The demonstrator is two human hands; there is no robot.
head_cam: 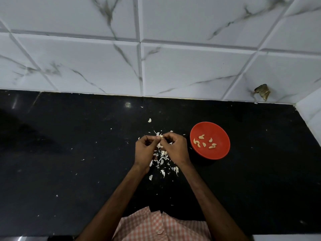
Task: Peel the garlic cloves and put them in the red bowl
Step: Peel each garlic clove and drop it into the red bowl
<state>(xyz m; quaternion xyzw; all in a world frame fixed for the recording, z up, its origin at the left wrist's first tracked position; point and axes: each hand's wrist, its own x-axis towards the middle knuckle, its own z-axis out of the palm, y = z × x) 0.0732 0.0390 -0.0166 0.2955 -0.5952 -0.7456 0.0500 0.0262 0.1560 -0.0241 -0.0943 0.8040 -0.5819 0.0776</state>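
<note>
Pinched between both hands over the middle of the black bench [69, 153]: one garlic clove [160, 136], caught by the curled fingertips of the left hand [145, 148] on its left end and those of the right hand [175, 148] on its right end. Probably gripped from two sides so that one hand steadies while the other picks at the skin; how much skin remains, too small to tell. Held right above the heap of papery skins [161, 162], likely so that scraps drop onto one pile, not into the food.

Just right of the right hand, within an easy reach: the red bowl [218, 153], already holding several peeled cloves [205, 142] spread over its bottom. Nothing between hands and bowl but a few flecks of skin.

A little farther off, alone on the bench: one pale piece [149, 120], clove or husk, cannot tell. No heap of unpeeled cloves plainly in view; perhaps hidden under the hands or among the skins. Behind, a white marbled tiled wall [173, 66] with a brown scrap [262, 92] stuck near the far right corner. Nearest, a checked shirt [156, 225].
</note>
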